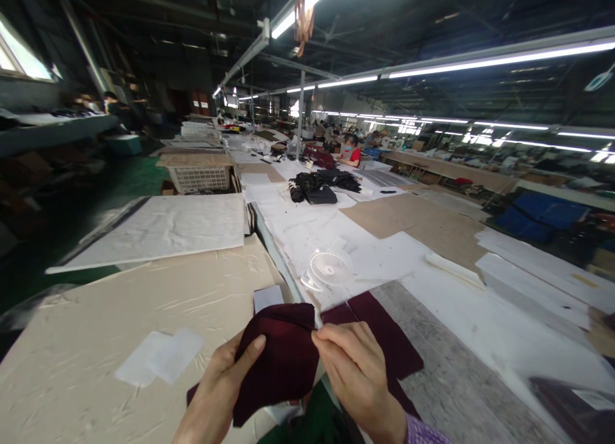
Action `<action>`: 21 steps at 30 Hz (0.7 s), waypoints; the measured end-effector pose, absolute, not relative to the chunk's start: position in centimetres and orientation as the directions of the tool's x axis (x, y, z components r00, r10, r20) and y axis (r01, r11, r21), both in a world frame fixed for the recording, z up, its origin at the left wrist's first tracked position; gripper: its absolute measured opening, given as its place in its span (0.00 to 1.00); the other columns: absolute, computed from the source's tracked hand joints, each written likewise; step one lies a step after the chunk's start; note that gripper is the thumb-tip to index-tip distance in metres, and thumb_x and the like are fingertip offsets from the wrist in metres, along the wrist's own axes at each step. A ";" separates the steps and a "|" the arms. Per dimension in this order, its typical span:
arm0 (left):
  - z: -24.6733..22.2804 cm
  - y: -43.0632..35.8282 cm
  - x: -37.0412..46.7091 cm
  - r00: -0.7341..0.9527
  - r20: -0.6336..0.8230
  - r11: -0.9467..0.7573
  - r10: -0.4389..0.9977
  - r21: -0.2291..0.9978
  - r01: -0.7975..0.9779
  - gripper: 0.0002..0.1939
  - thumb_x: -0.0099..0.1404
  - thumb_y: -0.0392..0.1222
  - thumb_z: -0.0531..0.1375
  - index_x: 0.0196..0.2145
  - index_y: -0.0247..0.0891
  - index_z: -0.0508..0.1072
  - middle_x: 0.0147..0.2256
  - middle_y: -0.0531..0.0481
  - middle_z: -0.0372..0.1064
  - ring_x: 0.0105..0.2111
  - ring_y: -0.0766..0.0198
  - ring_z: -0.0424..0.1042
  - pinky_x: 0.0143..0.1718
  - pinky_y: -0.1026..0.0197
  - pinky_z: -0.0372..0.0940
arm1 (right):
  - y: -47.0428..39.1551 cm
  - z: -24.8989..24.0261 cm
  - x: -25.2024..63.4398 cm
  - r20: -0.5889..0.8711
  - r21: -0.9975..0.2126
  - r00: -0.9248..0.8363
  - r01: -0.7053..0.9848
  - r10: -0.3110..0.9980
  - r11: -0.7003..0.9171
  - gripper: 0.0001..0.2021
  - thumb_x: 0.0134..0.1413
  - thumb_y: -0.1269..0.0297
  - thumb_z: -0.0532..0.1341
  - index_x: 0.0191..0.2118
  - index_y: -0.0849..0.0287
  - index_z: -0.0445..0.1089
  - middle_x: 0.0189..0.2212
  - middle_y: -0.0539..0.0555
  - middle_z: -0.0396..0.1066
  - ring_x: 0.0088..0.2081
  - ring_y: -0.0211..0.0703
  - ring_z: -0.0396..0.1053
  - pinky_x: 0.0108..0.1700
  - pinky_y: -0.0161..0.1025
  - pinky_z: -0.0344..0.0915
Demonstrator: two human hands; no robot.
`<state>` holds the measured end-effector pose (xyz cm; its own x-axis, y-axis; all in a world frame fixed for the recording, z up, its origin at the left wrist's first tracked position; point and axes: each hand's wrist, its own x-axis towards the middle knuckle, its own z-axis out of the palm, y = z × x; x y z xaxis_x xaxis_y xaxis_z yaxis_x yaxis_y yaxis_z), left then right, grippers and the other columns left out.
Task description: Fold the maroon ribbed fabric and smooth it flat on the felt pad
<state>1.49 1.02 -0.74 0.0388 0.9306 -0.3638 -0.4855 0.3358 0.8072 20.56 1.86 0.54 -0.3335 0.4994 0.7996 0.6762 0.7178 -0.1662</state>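
A dark maroon fabric piece [278, 361] is held up in front of me between both hands. My left hand [223, 380] grips its left side, with the thumb lying over the front and the fingers behind. At the upper right edge of the cloth, my right hand [353, 364] pinches with thumb and forefinger. More maroon fabric [384, 332] lies flat on the table just beyond my right hand. A small white card [268, 298] shows behind the held piece.
A white fan [330, 266] stands on the table ahead. Black items [319, 186] lie farther back. Thin white sheets [161, 355] rest on the cream-covered surface [86, 328] at left. A plastic crate [199, 178] stands beyond. A person in red [352, 154] is at the far table.
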 end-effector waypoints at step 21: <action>-0.2 0.8 3.0 0.047 -0.482 0.373 0.875 0.609 -0.700 0.23 0.50 0.40 0.69 0.45 0.34 0.73 0.36 0.43 0.79 0.38 0.51 0.77 0.42 0.53 0.72 | 2.1 0.5 22.3 0.016 -0.904 -0.296 0.404 0.955 0.141 0.14 0.42 0.55 0.69 0.29 0.60 0.70 0.17 0.44 0.61 0.21 0.33 0.58 0.23 0.30 0.55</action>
<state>3.03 0.76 -0.19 0.0470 0.8749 -0.4820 -0.6996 0.3732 0.6093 22.28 2.07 0.46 -0.2960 0.9550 0.0162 0.4045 0.1407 -0.9037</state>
